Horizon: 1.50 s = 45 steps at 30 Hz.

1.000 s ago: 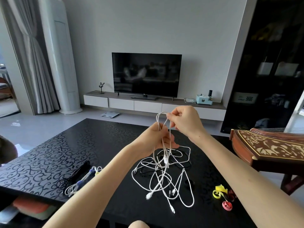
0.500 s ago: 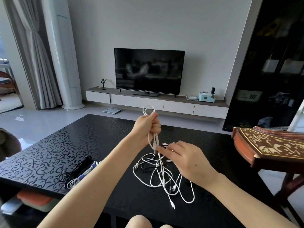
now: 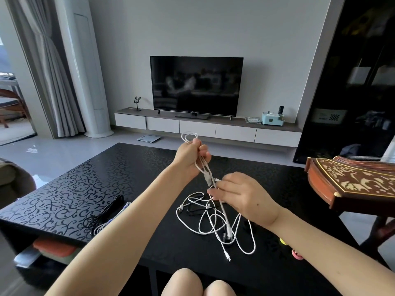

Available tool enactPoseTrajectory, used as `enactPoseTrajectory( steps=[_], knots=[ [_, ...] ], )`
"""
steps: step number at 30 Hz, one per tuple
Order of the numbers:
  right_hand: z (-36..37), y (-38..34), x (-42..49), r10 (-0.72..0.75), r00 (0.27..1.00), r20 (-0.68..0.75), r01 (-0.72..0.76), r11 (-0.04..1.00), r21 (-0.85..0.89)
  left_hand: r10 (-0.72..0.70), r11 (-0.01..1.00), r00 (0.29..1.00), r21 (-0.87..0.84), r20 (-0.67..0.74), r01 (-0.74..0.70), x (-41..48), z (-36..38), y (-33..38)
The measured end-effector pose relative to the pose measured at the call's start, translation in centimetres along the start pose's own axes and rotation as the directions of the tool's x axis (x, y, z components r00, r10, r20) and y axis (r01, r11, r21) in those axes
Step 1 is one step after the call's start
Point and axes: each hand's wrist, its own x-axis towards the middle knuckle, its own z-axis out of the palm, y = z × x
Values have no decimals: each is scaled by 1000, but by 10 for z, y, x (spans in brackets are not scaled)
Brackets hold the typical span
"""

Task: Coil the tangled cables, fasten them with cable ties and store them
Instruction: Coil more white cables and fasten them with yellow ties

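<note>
Black patterned counter (image 3: 64, 199). White cable (image 3: 213, 223) lies tangled near the front edge, right of centre, with part lifted off the surface. Left hand (image 3: 189, 157): grip clenched round folded loops of the white cable, held up over the counter's middle, loops poking above the fist. Right hand (image 3: 243, 197), lower and just beside: grip pinching a strand of the same cable near a plug. Black and white cable bundle (image 3: 106, 212) near front-left edge. Coloured cable ties (image 3: 297, 254) at right front edge, partly hidden by forearm.

Cable ties (image 3: 296, 254) half-hidden behind forearm (image 3: 324, 251)
</note>
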Motion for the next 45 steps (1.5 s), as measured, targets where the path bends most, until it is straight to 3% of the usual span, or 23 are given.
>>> enactPoseTrajectory(
  steps=[2,5,7,8,11,12,14,18,20,24,27,33,35,40,42,44,45],
  knots=[
    [-4,1,0,146,989,2,-146,989,20,190,941,982,290,-19,-176,3,-3,-4],
    [-7,-3,2,376,927,17,-370,902,221,427,696,899,601,91,-392,4,-6,-17],
    [-5,-11,4,561,824,78,-529,713,459,518,564,836,663,180,-492,2,-3,-27],
    [-4,-16,5,654,742,147,-607,562,561,539,532,819,673,199,-514,1,-2,-32],
    [0,-28,3,769,512,383,-660,67,748,515,565,836,658,191,-498,-1,0,-39],
    [2,-31,1,774,477,417,-644,-15,765,476,610,859,632,190,-478,-1,-1,-41],
    [5,-35,-3,788,437,434,-630,-76,773,378,699,904,578,202,-421,-4,-3,-43],
    [7,-37,-4,821,403,404,-664,-42,747,105,857,982,486,159,-171,-12,-6,-51],
    [6,-37,0,831,408,378,-688,8,726,32,855,986,506,161,-111,-14,-7,-54],
    [7,-37,6,876,354,328,-739,48,672,7,822,949,538,317,-186,-18,-12,-59],
    [8,-39,5,906,284,315,-755,9,655,-46,810,921,554,386,-191,-22,-15,-56],
    [5,-40,2,912,249,327,-831,28,555,-68,564,925,780,373,-273,-26,-14,-58],
    [4,-43,1,900,251,357,-866,44,497,-64,581,927,769,369,-266,-26,-13,-61],
    [-7,-50,-4,876,286,388,-922,142,359,-102,852,951,519,293,-68,-28,-11,-65],
    [-15,-47,-11,919,298,258,-931,220,293,-65,833,954,542,291,-109,-26,-13,-65],
    [-25,-38,-16,948,313,60,-931,293,217,-46,744,941,641,335,-191,-27,-16,-64],
    [-29,-32,-16,958,280,56,-935,259,242,-54,701,931,678,362,-222,-29,-18,-65]
  ],
)
